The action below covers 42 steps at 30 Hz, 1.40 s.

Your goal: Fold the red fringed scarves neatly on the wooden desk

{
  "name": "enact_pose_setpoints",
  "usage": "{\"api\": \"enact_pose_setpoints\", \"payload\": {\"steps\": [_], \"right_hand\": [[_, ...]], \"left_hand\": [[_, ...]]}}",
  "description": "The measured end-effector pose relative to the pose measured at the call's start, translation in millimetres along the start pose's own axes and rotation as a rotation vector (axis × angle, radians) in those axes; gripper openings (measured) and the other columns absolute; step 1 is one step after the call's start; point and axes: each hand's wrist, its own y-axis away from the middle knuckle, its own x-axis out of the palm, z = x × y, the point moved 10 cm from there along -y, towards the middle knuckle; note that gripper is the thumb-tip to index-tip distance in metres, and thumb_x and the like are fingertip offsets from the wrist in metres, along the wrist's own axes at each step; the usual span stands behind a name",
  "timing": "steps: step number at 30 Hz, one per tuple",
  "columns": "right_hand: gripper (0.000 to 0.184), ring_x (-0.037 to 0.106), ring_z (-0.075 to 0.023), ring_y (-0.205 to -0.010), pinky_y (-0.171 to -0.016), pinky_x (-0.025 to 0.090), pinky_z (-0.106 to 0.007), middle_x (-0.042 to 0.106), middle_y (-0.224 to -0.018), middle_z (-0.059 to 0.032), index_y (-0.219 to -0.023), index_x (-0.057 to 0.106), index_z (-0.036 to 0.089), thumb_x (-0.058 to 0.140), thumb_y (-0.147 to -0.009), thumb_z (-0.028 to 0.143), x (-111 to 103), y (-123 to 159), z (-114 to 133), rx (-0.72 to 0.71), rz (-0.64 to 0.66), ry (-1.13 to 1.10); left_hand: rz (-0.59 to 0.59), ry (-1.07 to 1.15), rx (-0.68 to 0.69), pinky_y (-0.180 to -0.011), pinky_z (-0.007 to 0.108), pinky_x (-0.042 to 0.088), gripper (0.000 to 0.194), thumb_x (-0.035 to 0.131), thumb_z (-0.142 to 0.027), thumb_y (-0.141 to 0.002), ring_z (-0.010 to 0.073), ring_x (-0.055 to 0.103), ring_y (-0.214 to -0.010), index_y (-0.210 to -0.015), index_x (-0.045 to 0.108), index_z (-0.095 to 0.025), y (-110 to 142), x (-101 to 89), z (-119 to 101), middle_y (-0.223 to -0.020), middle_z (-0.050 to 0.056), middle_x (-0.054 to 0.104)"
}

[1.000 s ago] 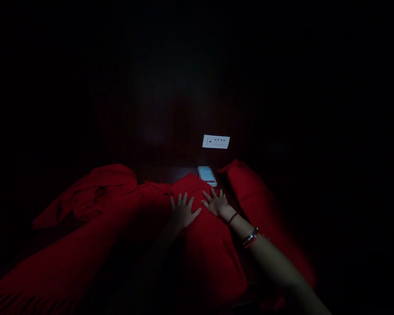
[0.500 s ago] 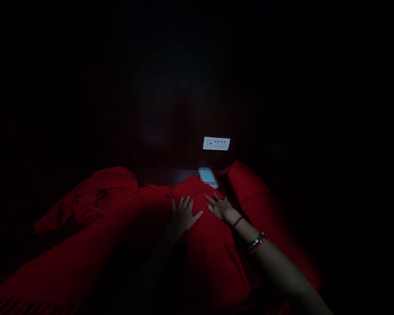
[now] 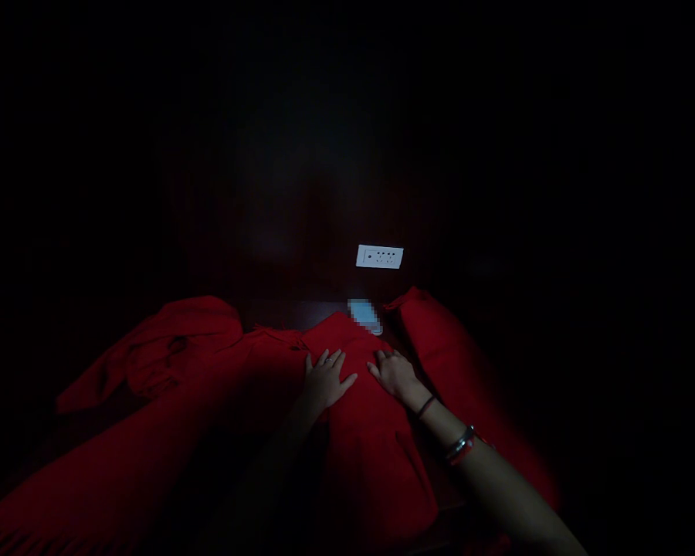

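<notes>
A red fringed scarf (image 3: 371, 463) lies folded in the middle of a dark surface, running down toward me. My left hand (image 3: 324, 380) rests flat on its left part, fingers spread and thumb out to the right, holding nothing. A ring shows on one finger. At the scarf's right edge is my right hand (image 3: 397, 377), its fingers curled down on the cloth and its thumb to the left; the fingertips are partly hidden. More red cloth with a fringed end (image 3: 93, 479) stretches to the lower left, and a bunched part (image 3: 202, 324) sits behind it.
Another length of red cloth (image 3: 452, 347) lies along the right. Just beyond the scarf is a pale, blurred flat object (image 3: 364, 315). A white socket panel (image 3: 379, 256) is on the dark upright surface behind. Deep shadow hides the surroundings.
My right hand's fingers have gone from spread to curled on the scarf's edge, and its wrist has shifted slightly right. My left hand stays in place. The view has moved a little.
</notes>
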Motion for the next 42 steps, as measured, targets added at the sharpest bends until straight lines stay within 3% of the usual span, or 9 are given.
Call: {"api": "enact_pose_setpoints", "payload": {"steps": [9,11,15,19,26,33,38,40,42], "right_hand": [[0.067,0.040,-0.0288,-0.106,-0.081,0.031,-0.039,0.048,-0.113,-0.0186,-0.120,0.041,0.012,0.018,-0.077,0.059,11.2,-11.1,-6.8,0.072,0.229,0.071],[0.062,0.040,-0.0283,-0.106,-0.084,0.028,-0.041,0.046,-0.115,-0.0179,-0.118,0.042,0.013,0.020,-0.079,0.055,3.9,-15.2,-1.6,0.058,0.188,0.062],[0.047,0.028,-0.0255,-0.117,-0.095,0.017,-0.041,0.032,-0.129,-0.0110,-0.122,0.038,0.016,0.025,-0.083,0.037,-16.5,-23.7,33.4,-0.189,-0.014,0.025],[0.048,0.016,-0.0174,-0.124,-0.098,0.015,-0.035,0.023,-0.135,-0.0041,-0.130,0.024,0.019,0.021,-0.084,0.030,5.7,-26.9,58.5,-0.464,0.128,-0.079],[0.054,0.001,-0.0164,-0.126,-0.099,0.009,-0.039,0.004,-0.139,-0.0026,-0.133,0.008,0.023,0.011,-0.084,0.046,39.2,-44.3,36.3,-0.291,0.337,-0.114],[0.057,0.001,-0.0184,-0.126,-0.099,0.005,-0.041,0.009,-0.138,-0.0023,-0.132,0.013,0.024,0.011,-0.083,0.050,42.2,-47.8,31.3,-0.178,0.346,-0.090],[0.063,0.002,-0.0213,-0.125,-0.099,0.008,-0.038,0.011,-0.138,-0.0114,-0.132,0.014,0.013,0.009,-0.082,0.051,28.8,-43.5,27.9,-0.153,0.185,-0.107],[0.063,0.001,-0.0224,-0.125,-0.099,0.008,-0.038,0.008,-0.138,-0.0120,-0.132,0.014,0.013,0.009,-0.082,0.051,21.2,-38.9,29.2,-0.180,0.092,-0.117],[0.061,0.002,-0.0223,-0.125,-0.098,0.009,-0.038,0.009,-0.138,-0.0111,-0.132,0.015,0.016,0.009,-0.083,0.050,23.7,-33.9,31.6,-0.214,0.095,-0.129]], "left_hand": [[0.012,0.013,-0.044,-0.094,0.053,0.013,0.061,0.023,-0.058,-0.076,0.0276,0.021,-0.121,-0.125,0.033,-0.023,0.8,1.8,3.9,-0.132,0.005,0.030],[0.004,0.010,-0.033,-0.094,0.053,0.012,0.061,0.022,-0.058,-0.076,0.0271,0.020,-0.121,-0.125,0.033,-0.023,0.4,1.9,2.7,-0.133,0.005,0.030],[0.005,0.010,-0.033,-0.095,0.054,0.010,0.061,0.023,-0.057,-0.075,0.0269,0.019,-0.122,-0.125,0.033,-0.023,-0.2,3.2,2.6,-0.133,0.004,0.029],[-0.002,0.017,-0.042,-0.094,0.055,0.009,0.062,0.023,-0.058,-0.075,0.0275,0.021,-0.121,-0.124,0.034,-0.022,-0.2,2.8,3.6,-0.133,0.004,0.029],[0.013,0.018,-0.094,-0.094,0.056,0.007,0.066,0.020,-0.062,-0.073,0.0302,0.020,-0.121,-0.124,0.035,-0.023,0.8,4.0,8.5,-0.133,0.006,0.028],[0.042,0.042,-0.113,-0.094,0.057,0.004,0.068,0.019,-0.063,-0.072,0.0307,0.016,-0.122,-0.125,0.033,-0.023,1.0,7.0,11.0,-0.135,0.006,0.024],[0.050,0.043,-0.118,-0.094,0.057,0.003,0.069,0.017,-0.064,-0.072,0.0305,0.013,-0.123,-0.126,0.031,-0.023,0.6,9.1,12.2,-0.136,0.007,0.021],[0.025,0.040,-0.115,-0.094,0.057,0.005,0.069,0.017,-0.063,-0.073,0.0299,0.012,-0.124,-0.127,0.029,-0.022,1.3,6.6,12.1,-0.136,0.007,0.019],[-0.009,0.041,-0.114,-0.094,0.057,0.006,0.067,0.016,-0.062,-0.075,0.0287,0.012,-0.124,-0.128,0.027,-0.022,3.0,2.8,12.1,-0.137,0.007,0.018]]}}
